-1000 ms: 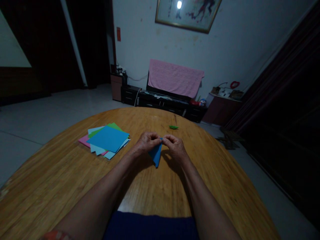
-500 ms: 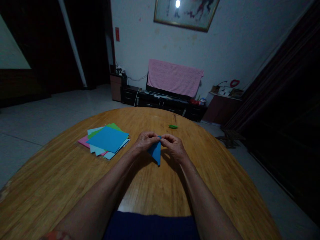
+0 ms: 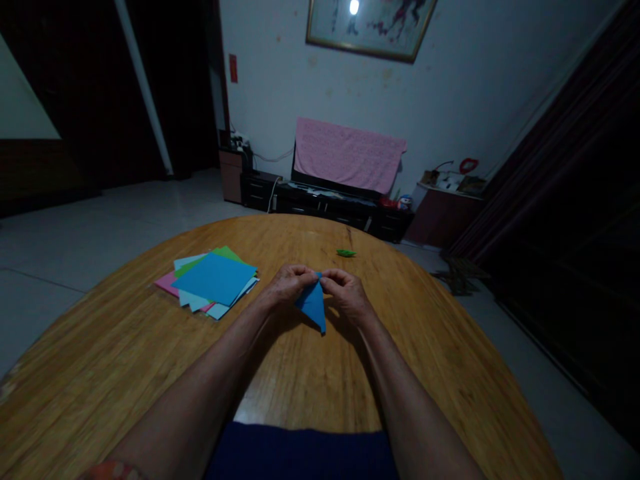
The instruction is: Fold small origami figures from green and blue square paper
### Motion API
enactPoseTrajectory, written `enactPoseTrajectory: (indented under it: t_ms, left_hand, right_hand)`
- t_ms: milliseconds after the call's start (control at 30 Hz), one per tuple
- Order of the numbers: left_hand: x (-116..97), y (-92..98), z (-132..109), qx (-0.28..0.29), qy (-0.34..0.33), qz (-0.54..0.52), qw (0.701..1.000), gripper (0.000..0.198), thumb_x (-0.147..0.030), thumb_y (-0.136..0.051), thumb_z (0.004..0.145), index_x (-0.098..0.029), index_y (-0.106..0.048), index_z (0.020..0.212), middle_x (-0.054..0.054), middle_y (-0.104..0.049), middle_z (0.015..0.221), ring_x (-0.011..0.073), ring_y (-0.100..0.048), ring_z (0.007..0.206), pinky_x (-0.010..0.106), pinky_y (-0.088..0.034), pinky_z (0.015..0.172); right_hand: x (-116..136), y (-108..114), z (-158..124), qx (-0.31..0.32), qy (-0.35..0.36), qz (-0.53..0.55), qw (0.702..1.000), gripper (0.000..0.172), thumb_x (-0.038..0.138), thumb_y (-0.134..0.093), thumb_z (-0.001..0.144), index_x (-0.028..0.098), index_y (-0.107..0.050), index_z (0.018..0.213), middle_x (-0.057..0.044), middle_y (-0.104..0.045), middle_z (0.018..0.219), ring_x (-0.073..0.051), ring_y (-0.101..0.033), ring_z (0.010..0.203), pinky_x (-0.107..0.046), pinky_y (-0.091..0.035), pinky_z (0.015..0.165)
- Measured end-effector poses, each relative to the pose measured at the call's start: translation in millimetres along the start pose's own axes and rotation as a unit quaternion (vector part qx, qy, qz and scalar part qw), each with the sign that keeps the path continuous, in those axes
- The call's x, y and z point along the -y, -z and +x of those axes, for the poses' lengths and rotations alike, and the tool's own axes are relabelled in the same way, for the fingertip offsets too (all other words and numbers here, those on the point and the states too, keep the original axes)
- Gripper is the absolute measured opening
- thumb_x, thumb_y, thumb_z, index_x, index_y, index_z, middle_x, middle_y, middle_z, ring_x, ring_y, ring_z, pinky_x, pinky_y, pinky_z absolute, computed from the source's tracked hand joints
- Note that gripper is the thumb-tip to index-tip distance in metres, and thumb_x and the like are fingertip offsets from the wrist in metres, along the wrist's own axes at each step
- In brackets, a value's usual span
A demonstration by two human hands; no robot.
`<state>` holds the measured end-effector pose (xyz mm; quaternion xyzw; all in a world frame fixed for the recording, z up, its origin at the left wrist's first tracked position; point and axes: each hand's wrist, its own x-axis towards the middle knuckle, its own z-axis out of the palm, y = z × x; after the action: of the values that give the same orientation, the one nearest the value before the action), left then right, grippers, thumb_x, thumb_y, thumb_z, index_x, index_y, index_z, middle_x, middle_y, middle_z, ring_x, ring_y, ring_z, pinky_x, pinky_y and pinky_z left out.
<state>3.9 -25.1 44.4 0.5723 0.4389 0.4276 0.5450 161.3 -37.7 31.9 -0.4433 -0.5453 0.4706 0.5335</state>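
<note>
The lower tip of your folded blue paper (image 3: 313, 305) has swung from just past six toward five o'clock, so you seem to be reworking its top. Your left hand (image 3: 290, 283) and right hand (image 3: 349, 291) both pinch that top, at three o'clock from the coloured sheets (image 3: 215, 279).

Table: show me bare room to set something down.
Bare tabletop lies between the right forearm and the right rim, and left of the left forearm, nearer than the paper stack. Crowded: where left hand and right hand hold the blue paper.
</note>
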Motion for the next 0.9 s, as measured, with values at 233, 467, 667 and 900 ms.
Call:
enactPoseTrajectory:
  t_ms: [233,467,667,900]
  left_hand:
    - [1.2,0.7,2.2,-0.002,-0.022,0.028,0.999,0.027,-0.042,-0.066,0.062,-0.016,-0.059,0.062,-0.003,-0.051,0.054,0.0095,-0.043,0.052,0.023,-0.033,0.050]
    - [5.8,-5.1,5.6,-0.039,-0.051,0.029,0.998,0.022,-0.037,-0.064,0.062,-0.016,-0.059,0.061,-0.002,-0.054,0.055,0.0092,-0.045,0.052,0.022,-0.035,0.051]
    - [7.1,-9.3,6.0,-0.066,-0.053,0.025,0.996,0.020,-0.035,-0.065,0.062,-0.016,-0.061,0.060,-0.001,-0.057,0.055,0.0104,-0.048,0.052,0.023,-0.037,0.052]
    - [16.1,-10.5,10.8,-0.124,-0.158,0.100,0.975,0.020,-0.031,-0.066,0.069,-0.017,-0.066,0.083,0.002,-0.064,0.074,0.0134,-0.058,0.068,0.024,-0.045,0.063]
  right_hand:
    - [1.6,-1.7,-1.1,-0.013,-0.010,-0.006,1.000,0.023,0.037,-0.075,0.062,0.018,-0.067,0.072,0.000,-0.061,0.064,-0.011,-0.052,0.059,-0.026,-0.042,0.059]
    - [-3.6,-1.6,1.3,-0.028,-0.024,0.007,0.999,0.027,0.041,-0.075,0.061,0.017,-0.068,0.072,-0.001,-0.061,0.063,-0.012,-0.054,0.058,-0.025,-0.042,0.055]
    - [-4.8,-2.1,3.3,-0.043,-0.008,0.000,0.999,0.028,0.041,-0.077,0.058,0.017,-0.067,0.068,-0.001,-0.063,0.063,-0.013,-0.055,0.060,-0.026,-0.044,0.059]
    - [-9.6,-1.2,7.2,-0.072,0.003,-0.018,0.997,0.024,0.040,-0.072,0.062,0.017,-0.065,0.065,0.000,-0.058,0.059,-0.012,-0.052,0.057,-0.026,-0.043,0.057]
